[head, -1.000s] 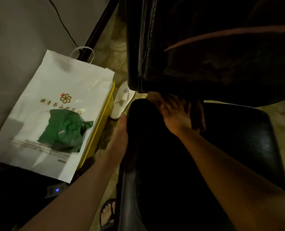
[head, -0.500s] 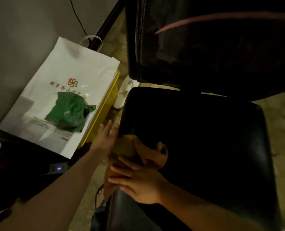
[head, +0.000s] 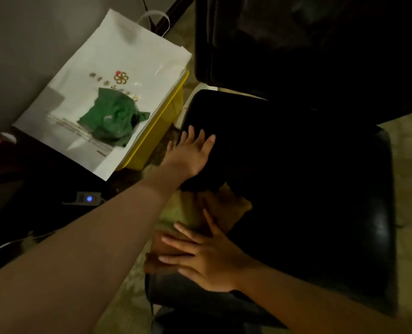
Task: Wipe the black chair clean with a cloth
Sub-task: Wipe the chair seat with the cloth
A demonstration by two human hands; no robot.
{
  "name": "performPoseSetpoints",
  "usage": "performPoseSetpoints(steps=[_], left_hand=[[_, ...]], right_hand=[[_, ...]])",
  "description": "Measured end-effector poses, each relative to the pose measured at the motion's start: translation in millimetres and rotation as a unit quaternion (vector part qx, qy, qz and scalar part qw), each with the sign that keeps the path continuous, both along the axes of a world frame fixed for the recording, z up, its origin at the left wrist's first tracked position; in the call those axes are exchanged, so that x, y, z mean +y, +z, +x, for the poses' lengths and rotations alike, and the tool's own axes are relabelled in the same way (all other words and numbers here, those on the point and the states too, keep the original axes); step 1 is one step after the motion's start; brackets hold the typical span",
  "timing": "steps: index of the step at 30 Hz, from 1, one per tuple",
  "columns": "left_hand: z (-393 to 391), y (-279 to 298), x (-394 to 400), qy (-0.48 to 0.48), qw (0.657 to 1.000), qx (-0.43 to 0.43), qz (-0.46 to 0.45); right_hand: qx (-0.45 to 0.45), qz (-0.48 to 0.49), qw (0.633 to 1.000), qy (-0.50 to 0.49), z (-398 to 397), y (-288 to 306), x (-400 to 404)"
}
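The black chair's padded seat (head: 308,189) fills the middle and right of the view, with its dark backrest (head: 296,44) above. A tan-brown cloth (head: 224,206) lies over the seat's left side near the front corner. My right hand (head: 207,259) presses flat on the cloth's near part, fingers spread toward the left. My left hand (head: 190,153) rests palm down on the seat's left edge, just beyond the cloth, fingers apart and holding nothing. The dim light hides the cloth's exact outline.
A white paper bag (head: 108,68) with a green picture leans on a yellow box (head: 161,131) left of the chair, against the grey wall. A power strip with a blue light (head: 89,198) lies on the floor below it. Patterned floor shows between bag and chair.
My right hand has drawn the cloth from the seat's back edge down the left side toward the front corner. My left hand has shifted onto the seat's left edge.
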State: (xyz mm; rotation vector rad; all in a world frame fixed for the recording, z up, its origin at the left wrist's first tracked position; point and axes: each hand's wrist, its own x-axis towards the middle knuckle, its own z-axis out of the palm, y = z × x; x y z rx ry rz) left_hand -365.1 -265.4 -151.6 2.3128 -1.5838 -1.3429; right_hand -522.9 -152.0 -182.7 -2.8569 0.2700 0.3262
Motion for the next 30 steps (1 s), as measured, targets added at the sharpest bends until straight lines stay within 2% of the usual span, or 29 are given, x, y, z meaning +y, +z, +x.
performPoseSetpoints(steps=[2, 3, 6, 8, 9, 11, 16, 20, 23, 25, 28, 29, 30], left_hand=[[-2, -10, 1, -0.018, 1.000, -0.022, 0.006], [0, -13, 1, -0.023, 0.999, -0.031, 0.007], [8, -16, -2, -0.055, 0.997, -0.059, -0.002], [13, -14, -3, -0.075, 0.995, -0.062, -0.016], [14, -12, 0, -0.090, 0.993, -0.071, -0.026], [15, -5, 14, -0.112, 0.988, -0.089, -0.051], [3, 6, 75, -0.120, 0.988, -0.063, -0.076], [-8, 7, 104, -0.109, 0.991, -0.063, -0.048], [-22, 8, 116, -0.086, 0.993, -0.061, -0.047], [-29, 8, 117, -0.058, 0.996, -0.047, -0.044], [-42, 6, 104, -0.018, 0.999, -0.041, -0.017], [-47, 6, 99, -0.009, 0.999, -0.042, -0.009], [-54, 6, 95, -0.002, 0.999, -0.041, 0.000]], right_hand=[[-0.052, 0.039, 0.998, 0.003, 4, -1, -11], [-0.054, 0.010, 0.998, -0.012, 13, -4, -25], [-0.026, 0.010, 0.979, -0.200, 54, 8, -74], [0.045, 0.019, 0.961, -0.274, 71, 2, -71], [0.064, 0.035, 0.959, -0.273, 74, 3, -60], [0.079, 0.048, 0.973, -0.212, 68, 15, -23], [0.088, 0.124, 0.985, -0.083, 17, 13, 84], [0.072, 0.098, 0.991, -0.061, 6, 18, 86], [0.132, 0.037, 0.967, -0.215, 42, 16, 53], [0.142, 0.000, 0.943, -0.302, 77, -23, 46], [0.199, -0.144, 0.868, -0.432, 89, -28, 62], [0.178, -0.110, 0.895, -0.394, 81, -22, 74], [0.129, -0.022, 0.940, -0.316, 66, -13, 90]])
